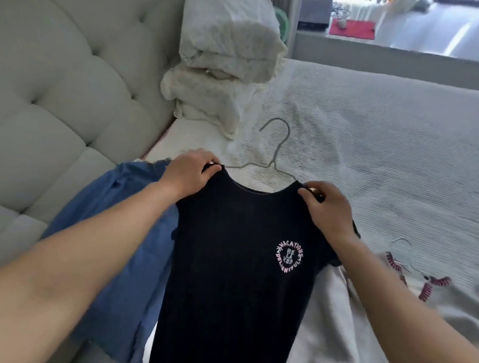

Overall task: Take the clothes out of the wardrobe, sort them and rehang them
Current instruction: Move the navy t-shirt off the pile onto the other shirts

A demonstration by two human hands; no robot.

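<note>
Gripping a black T-shirt (pixel 235 266) by its shoulders, left hand (pixel 189 175) and right hand (pixel 328 208) fingers clamped, grey hanger (pixel 274 152) just beyond

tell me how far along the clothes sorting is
Done: clothes are out and lying on the bed, a blue garment and a white one with red stitching. In hand: left hand and right hand hold a black t-shirt by its shoulders, over a grey hanger. Left: rehanging everything.

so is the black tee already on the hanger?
No, the hanger lies bare on the bed beyond the tee, which both hands hold by its shoulders.
</note>
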